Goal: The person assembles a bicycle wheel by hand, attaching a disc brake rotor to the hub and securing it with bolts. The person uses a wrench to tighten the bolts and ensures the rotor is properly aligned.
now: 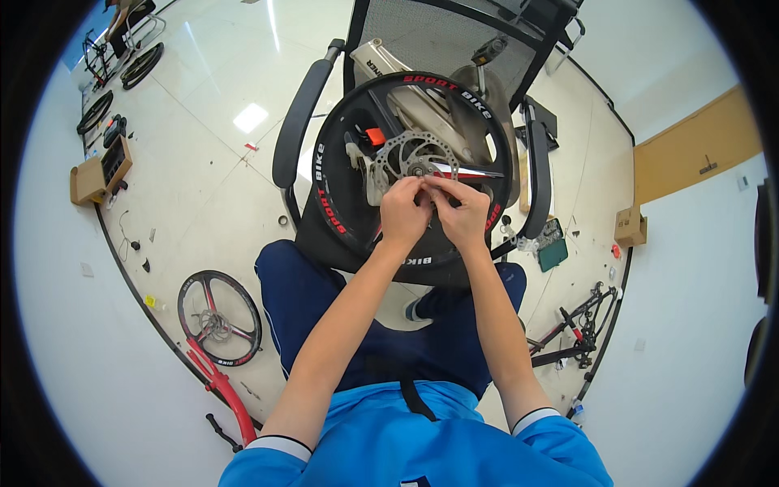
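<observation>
I see the wheel (386, 114) lying across the chair (302, 122), between its armrests, broad side up: black, with wide spokes and red and white lettering around the rim. Its silver rotor (411, 152), pierced all over, faces upward around the hub; I can't make out how it's fastened there.

The head camera is looking steeply down and slightly forward from above the blue shirt (438, 442), which is filling six o'clock closest to the lens. The left hand (406, 213) and right hand (462, 213) are sitting near the centre, at middle range, while a chair (414, 32) is standing beyond them at twelve o'clock. The wide lens is taking in white walls (714, 252) at three and nine o'clock, and a dark border is ringing everything.
</observation>
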The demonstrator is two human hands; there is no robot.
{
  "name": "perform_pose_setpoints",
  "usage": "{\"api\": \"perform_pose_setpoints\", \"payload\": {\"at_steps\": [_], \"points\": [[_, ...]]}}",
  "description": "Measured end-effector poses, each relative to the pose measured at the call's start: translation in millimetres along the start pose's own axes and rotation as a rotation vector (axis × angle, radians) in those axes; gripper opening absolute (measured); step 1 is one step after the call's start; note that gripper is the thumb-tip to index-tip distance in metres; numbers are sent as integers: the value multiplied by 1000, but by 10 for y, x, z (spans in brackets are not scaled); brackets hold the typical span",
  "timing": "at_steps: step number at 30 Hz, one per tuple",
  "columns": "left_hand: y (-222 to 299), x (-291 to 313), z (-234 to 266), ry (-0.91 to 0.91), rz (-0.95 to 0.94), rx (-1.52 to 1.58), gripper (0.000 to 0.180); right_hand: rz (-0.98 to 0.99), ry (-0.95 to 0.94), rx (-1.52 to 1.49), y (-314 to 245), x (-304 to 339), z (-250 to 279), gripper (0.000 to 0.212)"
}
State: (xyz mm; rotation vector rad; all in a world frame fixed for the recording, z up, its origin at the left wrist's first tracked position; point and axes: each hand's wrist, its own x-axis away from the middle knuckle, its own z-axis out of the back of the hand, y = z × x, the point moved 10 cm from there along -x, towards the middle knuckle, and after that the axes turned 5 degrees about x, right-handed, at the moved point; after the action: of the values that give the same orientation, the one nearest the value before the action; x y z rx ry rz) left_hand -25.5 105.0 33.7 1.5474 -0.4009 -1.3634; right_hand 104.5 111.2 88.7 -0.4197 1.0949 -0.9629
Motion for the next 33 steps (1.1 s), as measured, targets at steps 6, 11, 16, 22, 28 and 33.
{"api": "perform_pose_setpoints", "payload": {"at_steps": [6,11,16,22,28,33], "points": [[19,26,-10,19,78,134,16,-90,74,-22,223,18,123,15],[-42,4,-19,-16,78,97,16,34,-17,47,-90,-29,29,14],[-2,15,-57,-38,137,134,13,-74,-22,-15,140,65,52,17],[-94,87,-19,36,204,184,10,-181,44,-56,296,70,98,14],[-60,95,-14,69,93,160,13,-169,-54,-71,299,76,12,18],[-26,64,-20,5,28,89,18,-225,-33,-234,375,116,-21,18]]}}
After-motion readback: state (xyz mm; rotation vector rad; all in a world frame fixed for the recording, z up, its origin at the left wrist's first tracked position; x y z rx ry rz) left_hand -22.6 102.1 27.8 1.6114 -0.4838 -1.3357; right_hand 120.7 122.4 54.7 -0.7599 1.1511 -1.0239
